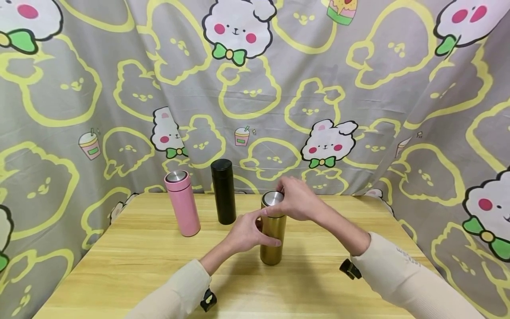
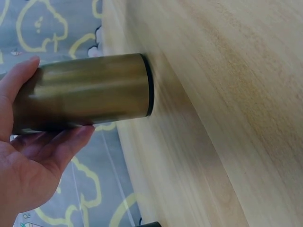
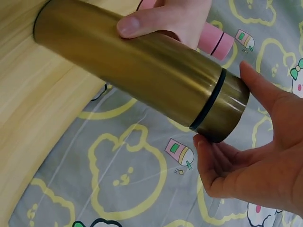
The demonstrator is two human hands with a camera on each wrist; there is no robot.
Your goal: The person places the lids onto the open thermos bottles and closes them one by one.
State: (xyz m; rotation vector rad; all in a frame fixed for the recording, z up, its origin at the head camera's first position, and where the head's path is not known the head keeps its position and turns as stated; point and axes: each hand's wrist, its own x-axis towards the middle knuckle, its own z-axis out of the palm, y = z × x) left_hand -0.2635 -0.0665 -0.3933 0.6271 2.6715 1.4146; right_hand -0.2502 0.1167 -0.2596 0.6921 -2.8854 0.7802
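Note:
A gold thermos bottle [image 1: 272,239] stands upright on the table, its lid [image 1: 273,198] topped with a silver disc. Around the bottle's body the left hand [image 1: 245,232] wraps its thumb and fingers, as the left wrist view also shows on the gold bottle [image 2: 90,92]. At the top, the right hand [image 1: 300,199] grips the lid. In the right wrist view, thumb and fingers of the right hand [image 3: 265,156] sit on either side of the gold lid [image 3: 226,106], above a dark ring that parts it from the body.
A pink thermos bottle [image 1: 184,208] with a silver-topped lid stands to the left. Behind and between stands a black thermos bottle [image 1: 224,195]. The wooden table [image 1: 119,266] ends at a grey patterned curtain [image 1: 255,88] that hangs behind and along both sides.

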